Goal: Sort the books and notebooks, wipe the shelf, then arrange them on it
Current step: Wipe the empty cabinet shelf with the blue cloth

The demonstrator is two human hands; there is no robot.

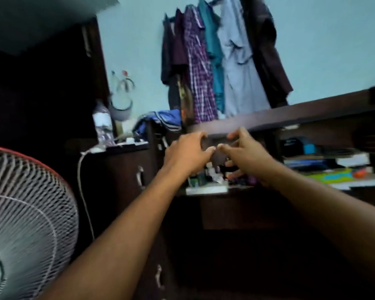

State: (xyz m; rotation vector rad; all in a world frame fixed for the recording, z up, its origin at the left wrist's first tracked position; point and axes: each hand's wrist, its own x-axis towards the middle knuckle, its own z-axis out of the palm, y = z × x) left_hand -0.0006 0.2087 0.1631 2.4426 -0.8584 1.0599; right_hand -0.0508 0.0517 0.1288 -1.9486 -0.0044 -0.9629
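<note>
Both my arms reach forward into a dark wooden shelf unit (290, 113). My left hand (186, 152) and my right hand (245, 154) hover side by side in front of the middle compartment. Their fingers are half bent and the fingertips almost meet, and I see nothing held in either hand. Below them a white book (206, 189) lies flat under small clutter (212, 172). In the right compartment a stack of books (325, 163) lies flat, and a green and yellow book (338, 177) rests in front of it. The frame is blurred.
A white pedestal fan (26, 213) fills the lower left. Left of the shelf, a drawer cabinet (140, 174) carries a water bottle (103, 124), a white cable (82, 191) and a blue cloth (160, 122). Clothes (214, 61) hang on the wall above.
</note>
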